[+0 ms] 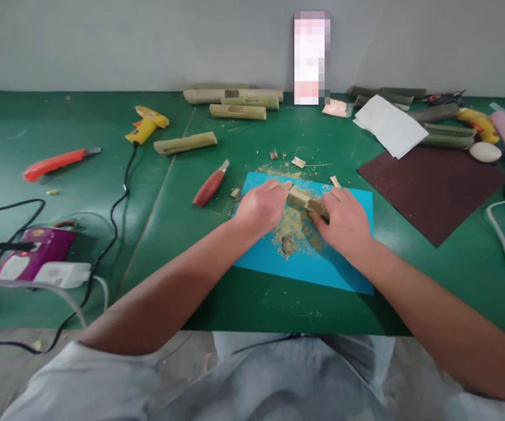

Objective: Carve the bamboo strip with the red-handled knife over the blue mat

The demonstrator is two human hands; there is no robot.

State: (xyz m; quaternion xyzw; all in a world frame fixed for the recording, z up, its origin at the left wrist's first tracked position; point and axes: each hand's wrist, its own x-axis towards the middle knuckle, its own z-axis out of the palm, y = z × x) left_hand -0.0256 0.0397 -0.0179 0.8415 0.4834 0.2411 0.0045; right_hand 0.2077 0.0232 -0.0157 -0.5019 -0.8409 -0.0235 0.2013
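A short piece of bamboo (299, 197) lies between my hands above a blue sheet (261, 261). My left hand (263, 206) is closed around its left end, the fingers curled. At the other end my right hand (344, 219) grips the bamboo, thumb below and fingers over the top. Part of the piece is hidden under both hands. Pale bamboo dust (292, 225) covers the middle of the sheet, with a small brownish scrap (287, 245) in it. Left of the sheet rests a red-handled knife (212, 185).
Cut bamboo tubes (238, 111) lie at the back. A yellow glue gun (147, 126), an orange utility knife (59, 164) and a purple power strip (37, 251) with cables are at left. Dark brown sheet (432, 187), white paper (390, 127) and white egg-shaped object (485, 152) sit right.
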